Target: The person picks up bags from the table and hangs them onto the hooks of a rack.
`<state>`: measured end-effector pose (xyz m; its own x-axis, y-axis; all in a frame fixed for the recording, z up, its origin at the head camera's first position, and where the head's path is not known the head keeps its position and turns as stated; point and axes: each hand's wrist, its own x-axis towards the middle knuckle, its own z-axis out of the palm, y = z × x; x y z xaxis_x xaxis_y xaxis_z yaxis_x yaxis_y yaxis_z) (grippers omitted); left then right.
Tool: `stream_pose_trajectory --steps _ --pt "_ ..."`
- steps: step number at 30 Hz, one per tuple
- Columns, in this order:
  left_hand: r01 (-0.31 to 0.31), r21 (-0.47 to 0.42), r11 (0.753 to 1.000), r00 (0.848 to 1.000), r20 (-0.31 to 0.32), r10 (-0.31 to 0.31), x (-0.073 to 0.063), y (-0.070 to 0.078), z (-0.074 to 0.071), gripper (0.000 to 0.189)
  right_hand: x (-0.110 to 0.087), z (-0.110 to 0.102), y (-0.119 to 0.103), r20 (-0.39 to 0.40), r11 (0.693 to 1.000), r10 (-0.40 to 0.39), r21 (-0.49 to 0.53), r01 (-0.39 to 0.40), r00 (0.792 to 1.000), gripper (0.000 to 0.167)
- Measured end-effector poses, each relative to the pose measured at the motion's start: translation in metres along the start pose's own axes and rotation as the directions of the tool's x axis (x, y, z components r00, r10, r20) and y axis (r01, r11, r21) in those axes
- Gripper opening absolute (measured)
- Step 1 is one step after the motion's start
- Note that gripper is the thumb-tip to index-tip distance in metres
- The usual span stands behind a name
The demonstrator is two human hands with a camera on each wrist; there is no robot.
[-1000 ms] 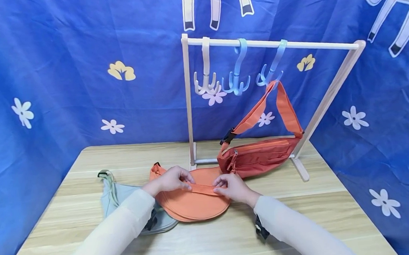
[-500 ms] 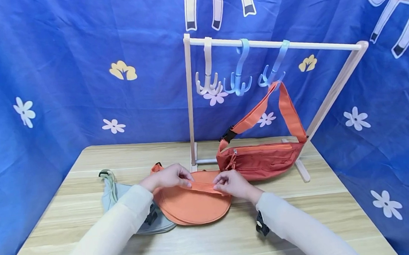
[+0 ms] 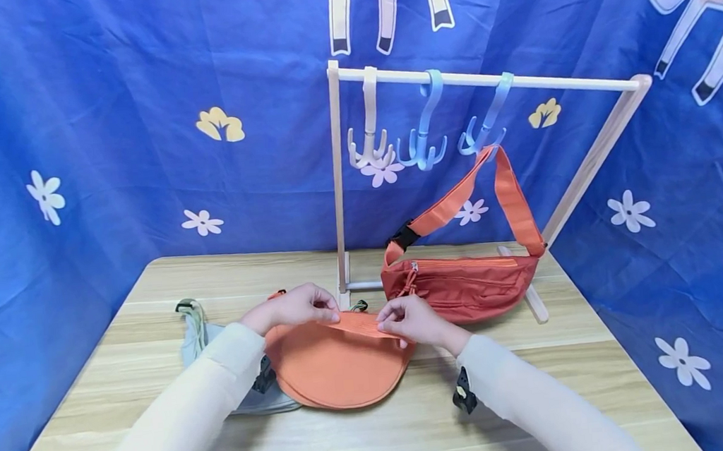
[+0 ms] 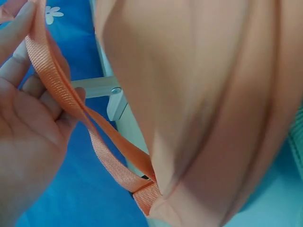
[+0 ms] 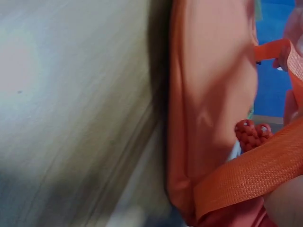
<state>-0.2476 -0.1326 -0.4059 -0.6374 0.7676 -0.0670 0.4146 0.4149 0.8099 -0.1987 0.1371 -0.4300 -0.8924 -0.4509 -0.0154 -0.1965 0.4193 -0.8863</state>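
Observation:
In the head view, an orange half-round waist bag (image 3: 341,372) is at the middle of the table, its face toward me. Both hands hold its orange strap (image 3: 361,323) above the bag. My left hand (image 3: 298,307) pinches the strap at the left; in the left wrist view the webbing (image 4: 57,82) runs over the fingers down to the bag's corner. My right hand (image 3: 415,322) pinches the strap at the right, and the right wrist view shows the band (image 5: 251,168) close up. Behind the right hand, a dark red waist bag (image 3: 468,284) hangs by its orange strap.
A wooden rack (image 3: 338,185) with a white rail (image 3: 452,77) stands at the back. On the rail are a cream hook (image 3: 369,129), a blue hook (image 3: 422,125) and another blue hook (image 3: 487,116), which bears the red bag. A grey-blue bag (image 3: 263,403) lies beneath the left forearm.
The hands have raised the orange strap slightly, and the orange bag has come up and nearer, showing more of its face. The red bag has shifted a little to the right.

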Motion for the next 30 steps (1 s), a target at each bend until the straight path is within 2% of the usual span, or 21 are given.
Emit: stream_pose_trajectory --steps 12,16,17,19,23,24,30 --pt "-0.033 0.000 0.999 0.997 -0.063 0.033 -0.002 0.009 -0.008 0.009 -0.002 -0.009 -0.022 -0.018 1.000 -0.001 0.020 0.001 1.000 0.010" --pt "-0.042 0.022 0.999 0.994 -0.103 0.044 -0.003 0.016 -0.010 0.010 -0.011 -0.014 -0.047 -0.016 1.000 -0.008 0.024 0.008 1.000 0.010" --pt "-0.037 0.022 0.999 0.993 -0.114 0.040 -0.005 0.022 -0.011 0.009 -0.014 -0.015 -0.053 -0.016 1.000 -0.015 0.025 0.015 1.000 0.010" --pt "-0.036 0.021 0.999 0.991 -0.130 0.038 -0.005 0.025 -0.012 0.009 -0.013 -0.017 -0.054 -0.019 1.000 -0.017 0.018 0.018 1.000 0.009" --pt "-0.027 0.011 1.000 0.988 -0.150 0.029 -0.004 0.029 -0.015 0.007 -0.003 -0.021 -0.039 -0.028 1.000 -0.027 0.013 0.028 0.999 0.006" --pt "-0.033 0.009 0.999 0.988 -0.151 0.034 -0.003 0.026 -0.016 0.008 0.000 -0.022 -0.036 -0.029 1.000 -0.025 0.010 0.025 0.999 0.006" --pt "-0.061 -0.020 0.998 0.986 -0.156 0.057 -0.001 0.035 -0.024 0.008 -0.001 -0.033 -0.046 -0.023 0.999 -0.038 0.023 0.039 0.999 0.010"
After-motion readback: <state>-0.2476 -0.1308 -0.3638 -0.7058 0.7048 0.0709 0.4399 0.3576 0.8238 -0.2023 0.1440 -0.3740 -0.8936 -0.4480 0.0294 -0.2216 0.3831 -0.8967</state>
